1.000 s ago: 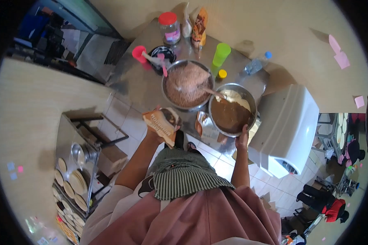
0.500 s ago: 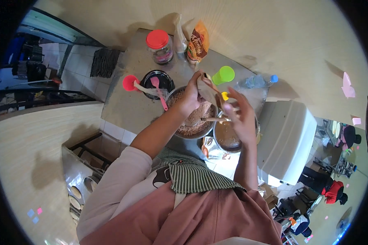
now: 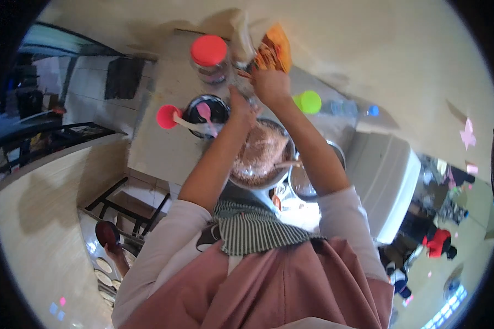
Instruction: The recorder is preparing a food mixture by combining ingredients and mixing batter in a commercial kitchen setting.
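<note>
My right hand (image 3: pixel 271 86) reaches to the back of the table and overlaps the lower part of an orange packet (image 3: pixel 277 48); its fingers are blurred, so I cannot tell whether they grip it. Just left of it, my left hand (image 3: pixel 243 109) hovers over the rim of a metal bowl (image 3: pixel 288 137); motion smears its fingers. Brown granules (image 3: pixel 252 176) fill the bowl, with a paler brown mass (image 3: pixel 266 143) on top. To the right stands a metal pan (image 3: pixel 339 151) of brown mixture, partly behind my right forearm. A wooden stick (image 3: pixel 286 164) lies across the two rims.
Left of the bowl are a dark bowl (image 3: pixel 192 116) with a pink spatula (image 3: pixel 204 111) and a pink cup (image 3: pixel 167 117). A red-lidded jar (image 3: pixel 209 57), green cup (image 3: pixel 308 102) and water bottle (image 3: pixel 343 107) stand farther back. Another person's hand (image 3: pixel 117 256) holds a dark round object (image 3: pixel 107 234) at lower left.
My right hand has moved from above the pan to the orange packet. My left hand has shifted left, and the brown piece it held is out of sight. Another person's hand has appeared at lower left.
</note>
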The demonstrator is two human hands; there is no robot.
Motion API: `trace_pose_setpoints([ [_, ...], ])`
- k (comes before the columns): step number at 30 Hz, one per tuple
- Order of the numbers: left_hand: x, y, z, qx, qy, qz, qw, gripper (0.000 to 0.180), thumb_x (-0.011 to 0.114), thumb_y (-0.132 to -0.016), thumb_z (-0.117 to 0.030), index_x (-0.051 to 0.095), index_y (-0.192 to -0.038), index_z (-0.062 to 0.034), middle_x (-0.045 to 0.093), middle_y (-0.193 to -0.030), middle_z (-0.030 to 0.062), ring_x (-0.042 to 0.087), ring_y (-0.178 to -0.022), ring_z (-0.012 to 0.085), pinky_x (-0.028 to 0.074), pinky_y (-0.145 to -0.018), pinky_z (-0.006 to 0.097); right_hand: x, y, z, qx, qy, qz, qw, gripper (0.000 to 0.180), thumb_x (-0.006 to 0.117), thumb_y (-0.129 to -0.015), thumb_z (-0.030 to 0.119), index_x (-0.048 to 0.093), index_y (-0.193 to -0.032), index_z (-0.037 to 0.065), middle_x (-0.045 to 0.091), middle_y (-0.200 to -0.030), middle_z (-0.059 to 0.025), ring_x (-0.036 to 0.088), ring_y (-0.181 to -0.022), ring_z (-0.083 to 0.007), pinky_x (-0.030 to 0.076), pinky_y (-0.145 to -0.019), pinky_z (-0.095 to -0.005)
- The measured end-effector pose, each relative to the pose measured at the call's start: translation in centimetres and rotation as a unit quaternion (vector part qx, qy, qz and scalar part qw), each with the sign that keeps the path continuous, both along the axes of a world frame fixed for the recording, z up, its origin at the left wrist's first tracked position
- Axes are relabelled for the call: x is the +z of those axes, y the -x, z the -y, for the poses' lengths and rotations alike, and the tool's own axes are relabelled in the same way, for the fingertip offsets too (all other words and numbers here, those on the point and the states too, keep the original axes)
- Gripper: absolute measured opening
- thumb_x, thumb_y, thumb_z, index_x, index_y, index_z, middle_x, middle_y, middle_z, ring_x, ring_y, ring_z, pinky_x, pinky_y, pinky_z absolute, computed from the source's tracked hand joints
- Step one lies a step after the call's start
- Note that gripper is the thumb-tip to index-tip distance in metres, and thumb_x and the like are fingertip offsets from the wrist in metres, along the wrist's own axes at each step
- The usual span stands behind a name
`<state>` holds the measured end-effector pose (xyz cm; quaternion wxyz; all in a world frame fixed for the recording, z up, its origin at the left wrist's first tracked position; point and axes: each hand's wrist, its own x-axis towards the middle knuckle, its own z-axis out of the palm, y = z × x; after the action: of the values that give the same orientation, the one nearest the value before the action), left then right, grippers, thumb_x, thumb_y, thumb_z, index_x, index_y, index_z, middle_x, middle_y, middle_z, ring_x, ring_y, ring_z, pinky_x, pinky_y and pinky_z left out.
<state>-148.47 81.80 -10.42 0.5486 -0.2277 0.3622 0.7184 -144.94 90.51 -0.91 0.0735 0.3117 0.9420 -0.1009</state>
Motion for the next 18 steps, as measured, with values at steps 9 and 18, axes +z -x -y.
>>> trace_pose_setpoints([
  [9, 11.1, -3.9, 9.3, -0.228, -0.131, -0.137, 0.955, 0.037, 0.039, -0.093, -0.034, 0.057, -0.095, -0.0019, 0.063, -0.081, 0.0078, 0.059, -0.076, 0.0158, 0.047, -0.069, 0.029, 4.0, -5.7, 1.2, 0.033, -0.041, -0.169, 0.984, 0.028, 0.064, -0.079, 0.035, 0.067, -0.097, 0.013, 0.067, -0.090, -0.0094, 0.066, -0.082, -0.0250, 0.052, -0.069, -0.0360],
  [18, -0.1, -18.8, 22.9, -0.588, 0.078, -0.204, 0.778, 0.030, 0.055, -0.086, -0.030, 0.059, -0.100, -0.0041, 0.065, -0.095, 0.0059, 0.059, -0.084, 0.0145, 0.047, -0.068, 0.030, 6.9, -35.5, 9.0, -0.422, 0.132, -0.116, 0.890, 0.032, 0.060, -0.085, 0.030, 0.065, -0.106, 0.006, 0.067, -0.093, -0.0148, 0.066, -0.087, -0.0273, 0.050, -0.074, -0.0349],
])
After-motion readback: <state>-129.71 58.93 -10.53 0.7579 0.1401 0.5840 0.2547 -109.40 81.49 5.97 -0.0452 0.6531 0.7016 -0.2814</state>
